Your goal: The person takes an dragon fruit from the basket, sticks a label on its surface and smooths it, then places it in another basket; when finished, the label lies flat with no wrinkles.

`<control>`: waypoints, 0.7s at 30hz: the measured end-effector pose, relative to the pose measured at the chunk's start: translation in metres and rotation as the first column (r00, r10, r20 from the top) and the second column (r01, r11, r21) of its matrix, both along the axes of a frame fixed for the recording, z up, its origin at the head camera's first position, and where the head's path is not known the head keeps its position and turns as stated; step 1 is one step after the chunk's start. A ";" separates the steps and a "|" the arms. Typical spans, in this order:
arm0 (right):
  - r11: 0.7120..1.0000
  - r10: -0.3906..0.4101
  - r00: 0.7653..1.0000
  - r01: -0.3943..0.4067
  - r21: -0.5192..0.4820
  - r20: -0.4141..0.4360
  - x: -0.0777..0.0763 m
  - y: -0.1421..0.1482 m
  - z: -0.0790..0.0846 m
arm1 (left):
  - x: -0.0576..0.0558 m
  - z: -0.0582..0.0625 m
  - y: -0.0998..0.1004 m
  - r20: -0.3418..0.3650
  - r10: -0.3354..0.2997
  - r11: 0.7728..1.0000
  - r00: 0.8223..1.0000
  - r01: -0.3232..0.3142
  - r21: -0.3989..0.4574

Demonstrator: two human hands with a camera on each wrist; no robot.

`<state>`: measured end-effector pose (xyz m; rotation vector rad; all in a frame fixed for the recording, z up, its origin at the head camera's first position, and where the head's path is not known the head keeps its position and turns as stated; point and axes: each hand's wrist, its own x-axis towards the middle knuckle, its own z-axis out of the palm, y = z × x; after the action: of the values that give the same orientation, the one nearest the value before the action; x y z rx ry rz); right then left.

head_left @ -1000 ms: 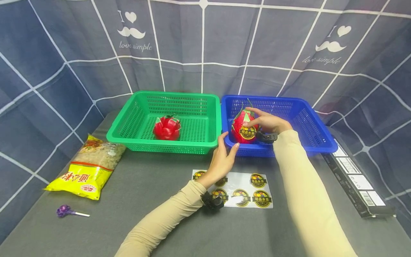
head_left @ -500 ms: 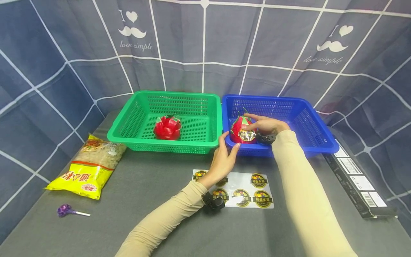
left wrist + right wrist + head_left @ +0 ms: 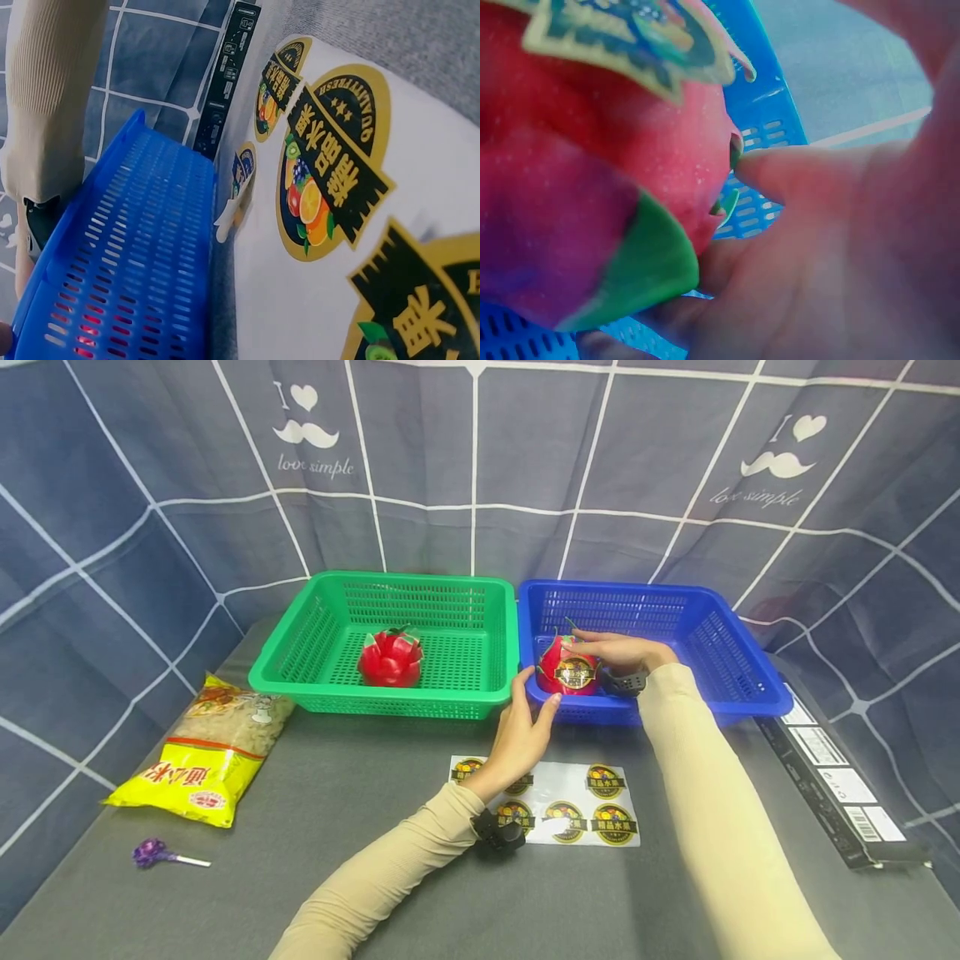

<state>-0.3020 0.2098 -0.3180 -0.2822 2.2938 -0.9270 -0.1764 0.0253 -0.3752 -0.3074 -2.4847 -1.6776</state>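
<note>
In the head view a red dragon fruit (image 3: pixel 553 675) with green scale tips sits low in the near left part of the blue basket (image 3: pixel 738 681). A round black-and-gold sticker (image 3: pixel 576 673) is on its near side. My right hand (image 3: pixel 618 652) holds the fruit from the right, fingers over its top and far side. In the right wrist view, fingers (image 3: pixel 761 172) touch the fruit and others pass partly hidden behind it. My left hand (image 3: pixel 520 731) grips the basket's near left corner, thumb on the near side. Another red dragon fruit (image 3: pixel 390 660) lies in the green basket (image 3: pixel 382 700).
A sheet of stickers (image 3: pixel 555 777) lies on the grey table below the baskets, partly under my left wrist. At left are a yellow food bag (image 3: pixel 198 752) and a purple-wrapped lollipop (image 3: pixel 153 852). A long black-and-white box (image 3: pixel 832 777) lies at right.
The stickered dragon fruit has come down into the blue basket and tipped a little away, and the right hand's fingers lie flatter over its top. My left hand has stayed at the basket corner.
</note>
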 end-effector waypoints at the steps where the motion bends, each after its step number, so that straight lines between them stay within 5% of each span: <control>1: 1.000 -0.001 1.000 0.001 0.000 0.002 0.000 0.000 0.001 | 0.000 0.000 0.000 0.002 0.000 1.000 1.000 0.000 0.006; 14: 0.994 -0.075 0.994 0.068 -0.089 -0.080 0.014 0.002 0.012 | -0.003 -0.001 -0.001 0.012 -0.006 0.999 1.000 0.006 0.034; 21: 0.989 -0.143 0.961 0.133 -0.058 -0.237 0.030 -0.002 0.018 | -0.002 0.002 -0.009 0.077 -0.118 0.992 0.990 0.114 0.056</control>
<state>-0.2720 0.2080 -0.2999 -0.2673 2.5460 -1.0615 -0.1783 0.0163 -0.3731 -0.3943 -2.5207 -1.8295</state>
